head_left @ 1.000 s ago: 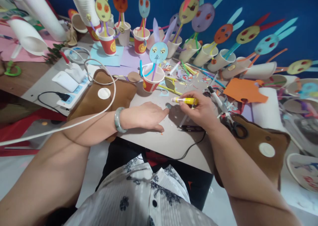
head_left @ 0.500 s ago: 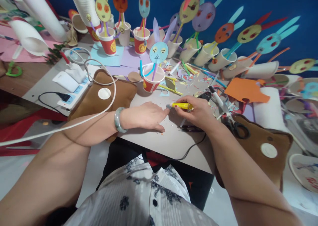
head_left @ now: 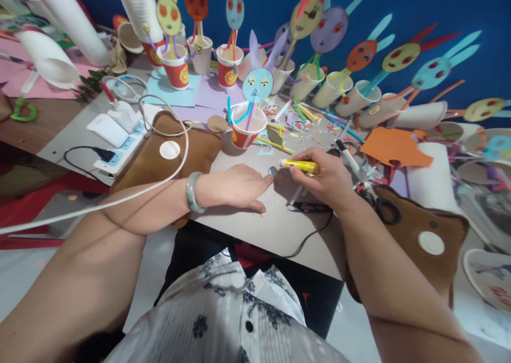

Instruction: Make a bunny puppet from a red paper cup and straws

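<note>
My left hand [head_left: 233, 186] lies palm down on the grey table [head_left: 275, 227], and its index fingertip presses on a small blue paper disc [head_left: 273, 170]. My right hand [head_left: 325, 179] grips a yellow glue stick [head_left: 299, 164], held nearly level, with its tip just right of the disc. A green bangle [head_left: 191, 192] is on my left wrist. A red-and-white paper cup [head_left: 246, 124] with a blue rabbit face and straws stands just beyond my hands.
Several paper cups with coloured rabbit faces line the back against a blue wall. A brown pad [head_left: 167, 153] with a white cable lies left, another brown pad [head_left: 423, 235] right. Scissors [head_left: 379, 203], an orange paper [head_left: 395, 146], a marker [head_left: 349, 158] and scraps lie at right.
My right hand brought the glue stick left to the disc, then drew it back a little to the right. My left hand has stayed on the disc.
</note>
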`<state>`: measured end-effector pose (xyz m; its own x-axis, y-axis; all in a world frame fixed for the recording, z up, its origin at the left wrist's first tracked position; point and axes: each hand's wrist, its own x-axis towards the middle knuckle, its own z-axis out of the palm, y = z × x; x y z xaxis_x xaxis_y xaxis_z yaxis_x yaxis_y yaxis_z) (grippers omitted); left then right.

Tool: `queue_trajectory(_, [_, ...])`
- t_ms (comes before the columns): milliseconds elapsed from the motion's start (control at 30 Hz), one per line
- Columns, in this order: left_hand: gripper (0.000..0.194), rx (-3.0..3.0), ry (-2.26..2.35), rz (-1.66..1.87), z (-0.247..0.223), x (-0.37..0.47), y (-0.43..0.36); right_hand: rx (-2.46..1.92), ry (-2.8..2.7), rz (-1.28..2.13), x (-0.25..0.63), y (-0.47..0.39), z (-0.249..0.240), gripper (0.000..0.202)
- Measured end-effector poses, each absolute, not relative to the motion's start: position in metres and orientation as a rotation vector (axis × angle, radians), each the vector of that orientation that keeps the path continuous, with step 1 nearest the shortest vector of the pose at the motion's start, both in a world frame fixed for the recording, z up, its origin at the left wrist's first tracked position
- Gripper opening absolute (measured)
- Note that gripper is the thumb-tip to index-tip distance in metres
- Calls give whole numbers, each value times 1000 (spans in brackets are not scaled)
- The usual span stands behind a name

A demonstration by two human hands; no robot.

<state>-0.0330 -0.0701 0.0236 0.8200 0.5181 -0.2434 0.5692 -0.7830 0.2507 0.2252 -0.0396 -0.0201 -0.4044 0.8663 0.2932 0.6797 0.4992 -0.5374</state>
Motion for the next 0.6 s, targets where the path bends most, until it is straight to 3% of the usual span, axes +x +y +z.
queue_trajectory(367, [69, 2695, 831, -281, 22, -31, -69, -1159, -2383, 492, 221, -37, -25, 6])
queue_trajectory(600, [71, 2676, 826, -277, 26, -32, -70, -1170, -2314, 493, 225, -42, -19, 11])
